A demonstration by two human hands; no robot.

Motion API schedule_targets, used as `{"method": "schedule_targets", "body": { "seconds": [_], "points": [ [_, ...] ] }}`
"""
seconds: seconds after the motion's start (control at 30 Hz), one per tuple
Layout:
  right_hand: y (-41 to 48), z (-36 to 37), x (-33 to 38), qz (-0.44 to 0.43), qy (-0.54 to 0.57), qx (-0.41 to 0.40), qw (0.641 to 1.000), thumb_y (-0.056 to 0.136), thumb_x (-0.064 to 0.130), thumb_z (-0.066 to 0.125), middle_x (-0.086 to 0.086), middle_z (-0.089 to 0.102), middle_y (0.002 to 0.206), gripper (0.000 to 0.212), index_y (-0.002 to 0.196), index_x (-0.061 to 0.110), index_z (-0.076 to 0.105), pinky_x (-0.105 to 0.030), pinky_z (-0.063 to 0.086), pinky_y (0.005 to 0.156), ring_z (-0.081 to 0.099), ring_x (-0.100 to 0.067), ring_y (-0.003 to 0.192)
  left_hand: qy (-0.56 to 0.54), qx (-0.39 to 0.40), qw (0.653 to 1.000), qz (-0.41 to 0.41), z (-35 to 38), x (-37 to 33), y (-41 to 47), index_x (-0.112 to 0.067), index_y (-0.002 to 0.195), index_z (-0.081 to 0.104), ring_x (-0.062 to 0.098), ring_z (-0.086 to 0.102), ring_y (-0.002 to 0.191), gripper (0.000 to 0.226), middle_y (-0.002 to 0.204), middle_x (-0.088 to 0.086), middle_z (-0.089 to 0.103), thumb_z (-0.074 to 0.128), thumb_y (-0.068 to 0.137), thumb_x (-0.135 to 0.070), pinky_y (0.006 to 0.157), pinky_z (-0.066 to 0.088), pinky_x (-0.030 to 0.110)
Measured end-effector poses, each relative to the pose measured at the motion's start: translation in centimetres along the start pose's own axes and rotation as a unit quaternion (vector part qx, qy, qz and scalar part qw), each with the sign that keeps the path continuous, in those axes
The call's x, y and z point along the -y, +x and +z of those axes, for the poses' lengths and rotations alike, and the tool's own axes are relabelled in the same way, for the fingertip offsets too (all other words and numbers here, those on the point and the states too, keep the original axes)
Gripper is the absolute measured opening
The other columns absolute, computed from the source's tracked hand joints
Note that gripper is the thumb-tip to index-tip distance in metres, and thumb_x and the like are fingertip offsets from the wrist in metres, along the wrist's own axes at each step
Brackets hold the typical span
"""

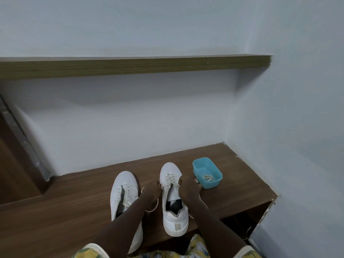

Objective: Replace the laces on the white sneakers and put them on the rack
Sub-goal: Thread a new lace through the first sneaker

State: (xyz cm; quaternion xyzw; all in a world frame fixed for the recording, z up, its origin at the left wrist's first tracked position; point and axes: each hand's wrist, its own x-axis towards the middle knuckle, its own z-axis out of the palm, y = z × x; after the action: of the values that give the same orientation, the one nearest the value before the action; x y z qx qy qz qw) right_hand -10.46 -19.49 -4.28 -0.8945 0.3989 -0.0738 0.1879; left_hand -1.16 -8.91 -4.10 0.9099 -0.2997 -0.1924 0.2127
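Mid-lacing on the part-laced sneaker [175,218], just left of the blue tub [212,184] on the wooden bench top [74,211], toe toward the wall. Shows the lace [170,178] crossed over the toe-end eyelets only, with the upper rows bare and the tongue loose.

Appears to pinch that lace on both sides: left hand [151,190] curled at the eyelet row away from the tub, right hand [189,189] curled at the row nearest the tub, knuckles close to the tub's wall. Cannot see the fingertips, so judges the pinch from the curl and from the slack trailing out near each wrist.

Expect a soft, limp, light cord: no good for pushing, so take it right behind the stiff tip for threading, then draw evenly from both sides. Expect a light sneaker, stiff in sole and heel, floppy at the tongue, and likely to skid on the smooth wood under a hard tug. Brace at the eyelet flaps; lift later by the heel collar.

Second sneaker [122,190] farther left of the tub, beyond the first, eyelets mostly bare. Coiled lace [208,177] inside the tub; old or spare, cannot tell.
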Motion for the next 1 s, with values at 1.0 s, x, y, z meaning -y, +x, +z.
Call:
{"method": "schedule_targets", "body": {
  "seconds": [1.0],
  "points": [
    [-1.0, -1.5, -1.5, 0.002, 0.017, 0.038, 0.999, 0.094, 0.014, 0.045, -0.002, 0.062, 0.118, 0.024, 0.112, 0.018, 0.061, -0.031, 0.041, 0.092, 0.056, -0.021, 0.113, 0.028, -0.059, 0.998, 0.023, -1.7, 0.7, -2.0, -0.004, 0.097, 0.067, 0.025, 0.061, 0.090, 0.028, 0.097, 0.012, 0.068, 0.044, 0.096, -0.019, 0.078, 0.044, 0.030]
  ]
}}
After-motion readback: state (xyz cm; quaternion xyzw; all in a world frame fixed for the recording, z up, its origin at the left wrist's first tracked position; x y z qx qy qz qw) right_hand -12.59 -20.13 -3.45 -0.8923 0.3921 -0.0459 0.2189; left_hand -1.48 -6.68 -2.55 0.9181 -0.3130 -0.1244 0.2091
